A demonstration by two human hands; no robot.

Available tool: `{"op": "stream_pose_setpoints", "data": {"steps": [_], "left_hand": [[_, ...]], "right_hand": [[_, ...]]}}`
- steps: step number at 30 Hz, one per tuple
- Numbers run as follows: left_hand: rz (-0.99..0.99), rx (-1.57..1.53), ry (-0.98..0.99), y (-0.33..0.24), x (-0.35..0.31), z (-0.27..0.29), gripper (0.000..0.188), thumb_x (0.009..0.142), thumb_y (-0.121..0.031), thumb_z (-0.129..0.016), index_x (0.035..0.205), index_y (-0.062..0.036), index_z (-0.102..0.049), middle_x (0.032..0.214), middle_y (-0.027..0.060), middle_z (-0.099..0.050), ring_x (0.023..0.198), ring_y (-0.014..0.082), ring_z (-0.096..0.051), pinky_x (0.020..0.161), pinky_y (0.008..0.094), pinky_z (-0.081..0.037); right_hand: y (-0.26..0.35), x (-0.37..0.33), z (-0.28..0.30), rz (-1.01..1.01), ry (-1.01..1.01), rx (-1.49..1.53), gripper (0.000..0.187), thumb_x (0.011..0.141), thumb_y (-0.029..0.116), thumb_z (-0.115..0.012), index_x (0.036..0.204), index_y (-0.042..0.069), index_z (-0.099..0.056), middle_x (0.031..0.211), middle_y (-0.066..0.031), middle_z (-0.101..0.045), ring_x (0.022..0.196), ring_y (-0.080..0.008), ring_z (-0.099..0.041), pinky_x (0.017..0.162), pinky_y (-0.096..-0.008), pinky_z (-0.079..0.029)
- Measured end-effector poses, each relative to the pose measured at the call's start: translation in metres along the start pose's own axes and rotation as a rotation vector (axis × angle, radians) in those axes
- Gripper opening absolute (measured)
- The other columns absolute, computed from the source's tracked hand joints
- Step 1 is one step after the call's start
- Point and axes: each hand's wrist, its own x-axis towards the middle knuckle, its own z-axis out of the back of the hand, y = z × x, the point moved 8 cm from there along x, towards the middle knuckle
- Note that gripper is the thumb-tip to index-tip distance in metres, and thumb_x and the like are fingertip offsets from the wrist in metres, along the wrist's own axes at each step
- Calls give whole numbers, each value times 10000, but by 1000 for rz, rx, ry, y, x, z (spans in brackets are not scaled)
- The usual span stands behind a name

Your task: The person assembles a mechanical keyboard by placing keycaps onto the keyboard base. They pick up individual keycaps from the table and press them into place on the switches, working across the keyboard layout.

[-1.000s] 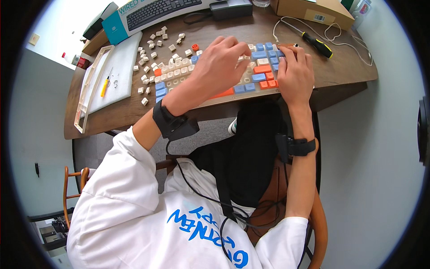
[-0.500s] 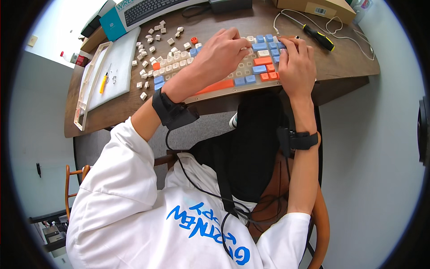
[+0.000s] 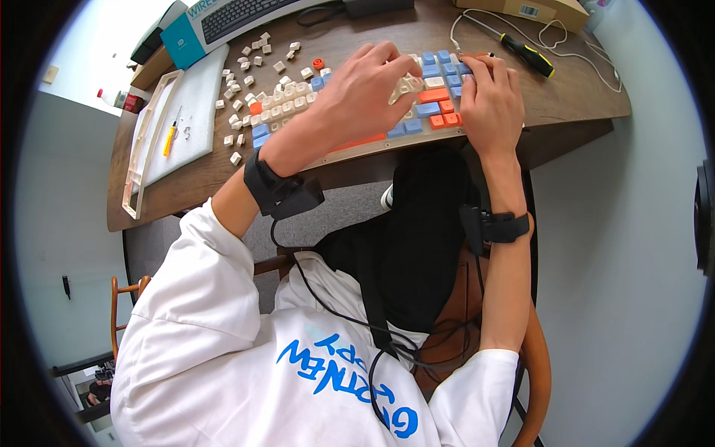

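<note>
A keyboard (image 3: 433,97) with cream, blue and orange keycaps lies along the desk's near edge. Some of its switch places show no cap. Over its middle right is my left hand (image 3: 363,95), thumb and forefinger spread apart above the keys, with no cap visible between them. My right hand (image 3: 490,108) rests at the keyboard's right end, its bent fingers gripping the far corner. By those fingertips sits a small orange-brown piece (image 3: 478,54), partly covered. Loose cream keycaps (image 3: 279,66) and one round orange cap (image 3: 319,64) lie left of and beyond the keyboard.
A white foam sheet (image 3: 195,112) at left carries a yellow screwdriver (image 3: 170,140) and a clear frame (image 3: 139,160). A black-and-yellow screwdriver (image 3: 526,56), a white cable (image 3: 573,52) and a cardboard box (image 3: 540,10) lie at far right. A keyboard box (image 3: 246,21) stands behind.
My left hand's thumb and forefinger have parted from a pinch above the keys. My right hand stays at the keyboard's right end. The view has shifted slightly.
</note>
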Motion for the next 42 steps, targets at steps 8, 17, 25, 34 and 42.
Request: {"op": "stream_pose_setpoints", "data": {"steps": [8,17,25,34,42], "left_hand": [[-12,39,8,8,7,-12,181,968,-198,-765,1100,-75,-752,1032,86,-667,983,290,-636,869,410,-531],[64,-142,105,8,-1,-6,151,936,-168,-756,983,-43,-686,986,115,-702,961,340,-650,876,449,-534],[-118,-188,44,-10,-19,13,114,927,-94,-762,1001,-36,-697,957,106,-707,943,319,-695,825,420,-570],[136,-281,101,-3,-17,7,166,931,-137,-765,1068,-45,-740,1089,128,-699,979,330,-702,872,419,-571],[97,-176,102,1,-10,-2,145,921,-119,-745,1043,-40,-745,1062,134,-710,969,358,-691,873,454,-562]], "right_hand": [[1,0,1,6,-5,7,229,949,148,-664,1149,119,-773,1139,-28,-677,1046,-277,-630,928,-393,-545],[1,0,2,14,-24,-1,224,945,147,-667,1141,122,-773,1135,-18,-676,1035,-271,-632,922,-394,-546],[1,0,0,10,-30,10,222,942,136,-667,1137,121,-772,1134,-20,-680,1031,-274,-634,920,-394,-547],[0,0,1,8,-28,-2,224,943,136,-665,1139,124,-774,1143,-18,-686,1040,-269,-637,919,-391,-549],[1,-1,2,6,-39,5,219,941,139,-664,1126,131,-780,1140,-8,-684,1035,-263,-639,914,-386,-551]]}}
